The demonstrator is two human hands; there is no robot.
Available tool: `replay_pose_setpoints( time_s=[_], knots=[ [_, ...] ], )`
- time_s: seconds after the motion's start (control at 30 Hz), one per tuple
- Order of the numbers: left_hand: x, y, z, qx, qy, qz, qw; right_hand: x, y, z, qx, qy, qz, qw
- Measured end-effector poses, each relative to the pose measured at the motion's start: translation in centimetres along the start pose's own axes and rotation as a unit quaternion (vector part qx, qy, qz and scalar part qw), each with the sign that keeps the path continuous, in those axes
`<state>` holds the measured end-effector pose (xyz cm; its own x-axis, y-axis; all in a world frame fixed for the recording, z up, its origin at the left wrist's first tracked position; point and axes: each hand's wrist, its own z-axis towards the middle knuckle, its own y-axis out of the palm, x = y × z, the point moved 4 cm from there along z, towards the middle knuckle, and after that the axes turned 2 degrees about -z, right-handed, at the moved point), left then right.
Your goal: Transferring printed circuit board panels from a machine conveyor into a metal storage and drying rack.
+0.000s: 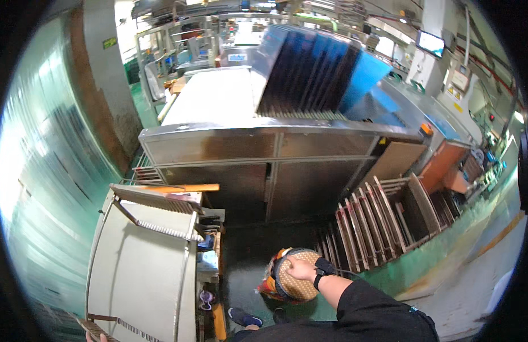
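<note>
At the bottom left edge, a little of my left hand (102, 337) shows, its fingers around the end of a slotted bar (91, 326). That bar sits at the near corner of a rack (144, 268) with a pale flat panel. My right hand (301, 268), with a black band at the wrist, is over a round stool (298, 288) with a tan patterned seat and colourful sides. Its fingers are curled; whatever they may hold is hidden beneath them.
Ahead stands a long metal machine (218, 145) carrying upright dark and blue panels (309, 74). Slatted racks (366, 225) stand at the right. A narrow shelf unit (210, 259) with small items is beside the pale rack. Translucent curtains (47, 142) hang at the left.
</note>
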<state>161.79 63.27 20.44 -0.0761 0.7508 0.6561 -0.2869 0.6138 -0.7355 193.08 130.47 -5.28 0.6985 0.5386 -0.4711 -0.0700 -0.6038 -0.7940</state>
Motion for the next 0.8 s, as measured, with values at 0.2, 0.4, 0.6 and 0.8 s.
replay_pose_setpoints(
  time_s=[0.2, 0.4, 0.6, 0.8],
  knots=[
    [0.5, 0.3, 1.7, -0.066, 0.021, 0.022, 0.997, -10.6, -13.5, 9.1, 0.261, -0.150, 0.133, 0.944],
    [-2.7, 0.6, 4.1, -0.044, 0.066, 0.044, 0.996, -20.8, -29.9, 15.4, 0.453, -0.181, 0.142, 0.861],
    [-0.1, 0.6, 2.6, -0.029, 0.064, 0.050, 0.996, -26.0, -43.7, 22.7, 0.639, -0.179, 0.055, 0.746],
    [-0.1, 0.6, 2.2, -0.048, -0.013, 0.080, 0.996, -25.8, -48.7, 30.2, 0.731, -0.091, 0.070, 0.673]
  ],
)
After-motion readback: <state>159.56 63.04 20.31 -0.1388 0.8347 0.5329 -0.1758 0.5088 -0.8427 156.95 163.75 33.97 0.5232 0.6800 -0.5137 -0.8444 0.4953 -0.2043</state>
